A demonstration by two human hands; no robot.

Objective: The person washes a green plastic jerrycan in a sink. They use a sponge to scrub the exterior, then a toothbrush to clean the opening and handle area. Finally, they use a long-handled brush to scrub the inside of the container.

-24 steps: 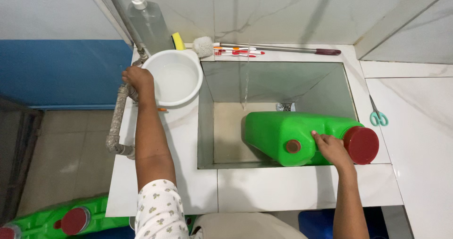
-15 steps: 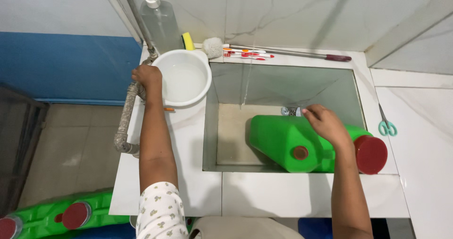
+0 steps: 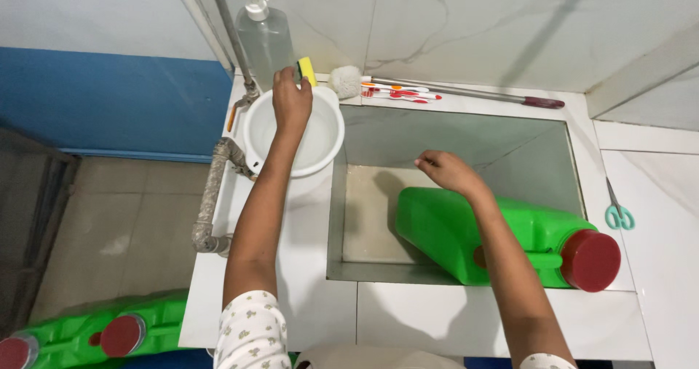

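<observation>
Pinched in the left hand (image 3: 291, 101) is a yellow sponge (image 3: 306, 70), at the counter's (image 3: 408, 318) back edge, just above the white bowl (image 3: 293, 132) and beside the clear pump bottle (image 3: 263, 38). Loosely curled and gripping nothing, the right hand (image 3: 448, 171) hovers over the sunken sink (image 3: 451, 132), just above the green jerrycan (image 3: 502, 238) lying on its side there, its red cap (image 3: 590, 260) toward the counter's right edge.

Home washroom, tiled sink basin (image 3: 378, 132), toothbrushes (image 3: 397, 91) (soap dispenser (image 3: 263, 38) nearby)
</observation>
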